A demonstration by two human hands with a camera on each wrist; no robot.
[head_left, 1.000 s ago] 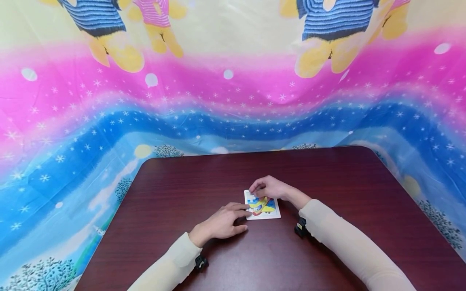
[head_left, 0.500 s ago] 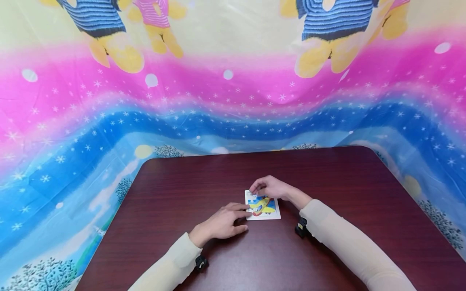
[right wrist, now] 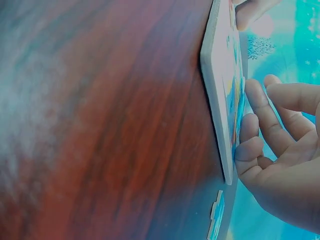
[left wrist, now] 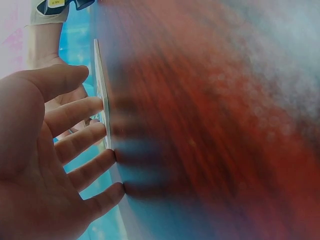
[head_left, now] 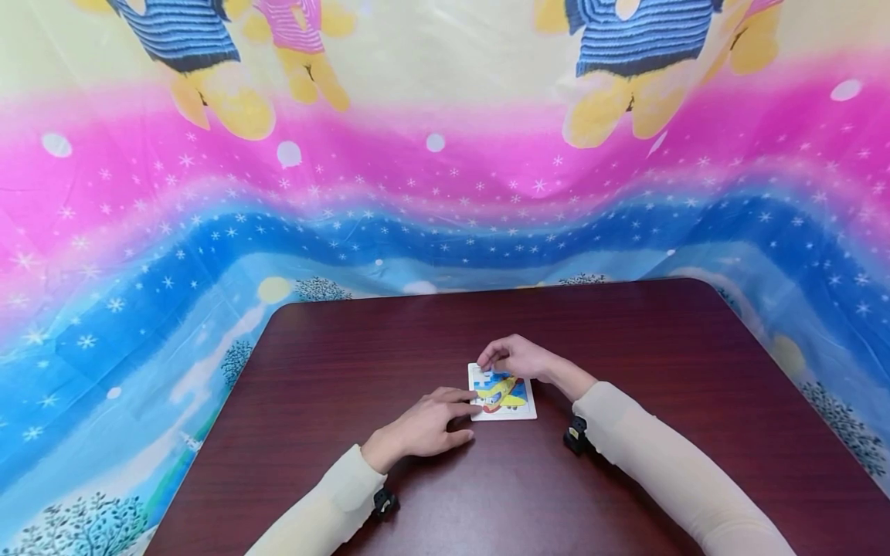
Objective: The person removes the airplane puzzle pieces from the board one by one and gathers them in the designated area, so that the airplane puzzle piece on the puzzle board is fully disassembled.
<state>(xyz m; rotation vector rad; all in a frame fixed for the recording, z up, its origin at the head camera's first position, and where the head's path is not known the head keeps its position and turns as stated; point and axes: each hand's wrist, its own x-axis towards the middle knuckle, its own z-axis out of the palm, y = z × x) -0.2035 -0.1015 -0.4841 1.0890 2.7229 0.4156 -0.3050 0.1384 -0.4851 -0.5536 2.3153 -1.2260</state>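
Note:
A small white-framed jigsaw puzzle board (head_left: 521,413) with a yellow aeroplane picture lies flat on the table. My left hand (head_left: 427,423) reaches in from the left, fingers spread and fairly straight, with fingertips touching the board's left edge. Over the board's far side, my right hand (head_left: 520,358) has curled fingers. In the right wrist view, these fingers (right wrist: 252,130) hold a thin blue puzzle piece (right wrist: 241,107) against the board's face; the hand partly hides it. White bare patches show at the board's upper left.
Another loose puzzle piece (right wrist: 216,216) lies on the table beyond the board in the right wrist view. The dark red-brown table (head_left: 361,340) has rounded far corners. A patterned cloth (head_left: 431,201) hangs behind and around it.
Both hands stay almost in place. The right fingers shift very slightly over the far left part of the board, and the board's edge sits a touch further right.

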